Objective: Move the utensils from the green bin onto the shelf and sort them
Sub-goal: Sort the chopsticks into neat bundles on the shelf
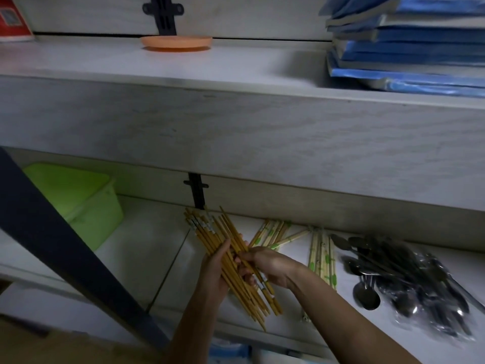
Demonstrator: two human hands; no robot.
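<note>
A thick bundle of yellow-brown chopsticks (210, 229) is held over the lower shelf (147, 248), slanting from upper left to lower right. My left hand (214, 269) wraps it from the left and my right hand (265, 264) grips it from the right. Paler chopsticks with green marks (321, 256) lie on the shelf to the right in two loose groups. Further right lies a pile of dark metal spoons (367, 295), some in clear plastic. The green bin (78, 198) stands at the left of the same shelf; its inside is not visible.
A dark diagonal bar (65, 248) crosses the lower left in front of the shelf. The upper shelf carries an orange dish (176, 43), a stack of blue-wrapped items (409, 48) at right and a red box (13, 19) at far left. A black bracket (196, 190) sits behind the chopsticks.
</note>
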